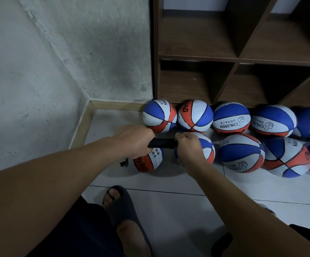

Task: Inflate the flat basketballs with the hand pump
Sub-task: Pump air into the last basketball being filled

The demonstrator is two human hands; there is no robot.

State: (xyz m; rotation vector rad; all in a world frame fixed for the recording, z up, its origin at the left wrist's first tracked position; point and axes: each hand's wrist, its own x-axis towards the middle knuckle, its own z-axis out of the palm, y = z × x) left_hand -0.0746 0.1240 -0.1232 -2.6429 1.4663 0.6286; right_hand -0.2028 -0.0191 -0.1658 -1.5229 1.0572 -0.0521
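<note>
Head view: left hand fingers wrapped around one end of the black hand pump, right hand fingers closed on the other end, pump level between them, likely for a stroke. It sits over the basketballs clustered on the floor against the shelf; needle hidden
</note>
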